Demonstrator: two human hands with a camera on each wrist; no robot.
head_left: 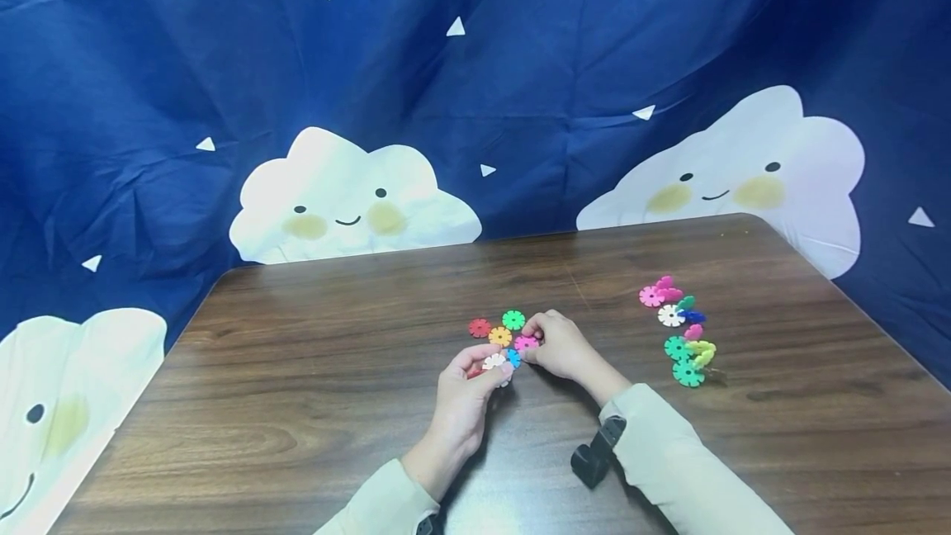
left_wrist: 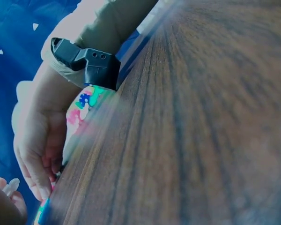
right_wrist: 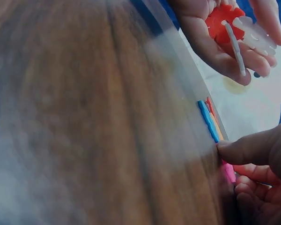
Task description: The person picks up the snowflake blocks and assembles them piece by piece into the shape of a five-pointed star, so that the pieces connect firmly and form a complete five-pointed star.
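My left hand (head_left: 458, 404) holds a small cluster of interlocking flower-shaped discs. In the right wrist view the cluster has a red disc (right_wrist: 217, 24) and white discs (right_wrist: 260, 36), one of them edge-on. My right hand (head_left: 562, 345) pinches a pink disc (head_left: 526, 343) at the table surface. Between the hands lies a blue disc (head_left: 513, 357), partly hidden by the left hand's cluster in the head view. Just beyond are an orange disc (head_left: 500, 337), a red disc (head_left: 479, 328) and a green disc (head_left: 513, 319), all flat on the table.
Toward the right of the wooden table (head_left: 297, 403) stand joined discs: a pink group (head_left: 652, 296), a white one (head_left: 671, 315) with green and blue, and a green group (head_left: 688, 373) with yellow and pink. A blue cloth (head_left: 535, 89) with clouds hangs behind.
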